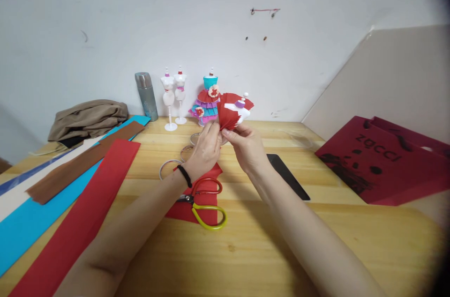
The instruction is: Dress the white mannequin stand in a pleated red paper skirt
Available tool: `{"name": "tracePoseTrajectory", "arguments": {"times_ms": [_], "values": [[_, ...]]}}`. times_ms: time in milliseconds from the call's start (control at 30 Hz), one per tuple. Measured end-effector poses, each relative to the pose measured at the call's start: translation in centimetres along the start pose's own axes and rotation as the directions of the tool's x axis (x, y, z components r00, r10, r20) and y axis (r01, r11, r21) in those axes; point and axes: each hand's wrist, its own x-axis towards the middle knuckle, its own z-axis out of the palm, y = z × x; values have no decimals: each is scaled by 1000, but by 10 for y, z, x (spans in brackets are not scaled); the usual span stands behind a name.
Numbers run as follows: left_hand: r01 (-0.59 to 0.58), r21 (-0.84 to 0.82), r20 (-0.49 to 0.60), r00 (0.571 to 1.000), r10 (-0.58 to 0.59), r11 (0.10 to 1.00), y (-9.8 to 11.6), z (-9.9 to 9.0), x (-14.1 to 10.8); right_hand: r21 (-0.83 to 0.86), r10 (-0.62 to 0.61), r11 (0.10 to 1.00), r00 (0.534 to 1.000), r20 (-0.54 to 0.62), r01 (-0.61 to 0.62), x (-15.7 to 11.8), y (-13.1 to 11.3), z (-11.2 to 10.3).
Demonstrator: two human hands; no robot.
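Note:
Both hands meet above the middle of the table. My left hand (pixel 207 146) is closed, its fingers pinching red crepe paper (pixel 228 116) at its lower edge. The paper wraps round a small white mannequin (pixel 242 110) with a purple neck band, which tilts to the right. My right hand (pixel 246 143) is closed on the mannequin and the paper's gathered edge, thumb in front. The mannequin's lower part is hidden by the hands. Scissors (pixel 206 205) with one red and one yellow handle lie below on a red paper piece (pixel 176 212).
Two bare mannequins (pixel 168 98) and a dressed one (pixel 211 100) stand near the wall beside a flask (pixel 146 95). Paper strips (pixel 87 203) and cloth (pixel 87 119) lie left. Tape rings (pixel 170 162) are near my left wrist; a black object (pixel 288 177) and red bag (pixel 383 161) are right.

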Motion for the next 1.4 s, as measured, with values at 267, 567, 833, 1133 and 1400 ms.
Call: {"name": "tracePoseTrajectory", "arguments": {"times_ms": [267, 567, 833, 1133, 1400], "values": [[119, -49, 99, 989, -114, 992, 8, -15, 6, -31, -60, 998, 998, -16, 60, 3, -1, -3], [291, -391, 39, 953, -300, 873, 4, -10, 12, -68, -89, 994, 996, -4, 89, 3, -4, -1], [378, -765, 127, 882, -454, 521, 11, -10, 14, -109, -102, 989, 995, 11, 102, 0, -8, 0], [442, -771, 208, 855, -475, 458, 8, -19, 14, -126, -66, 989, 997, 50, 72, 1, -9, -1], [240, -474, -109, 939, -327, 847, 8, -16, 14, -102, -82, 991, 996, 17, 83, -1, -16, 2]]}}
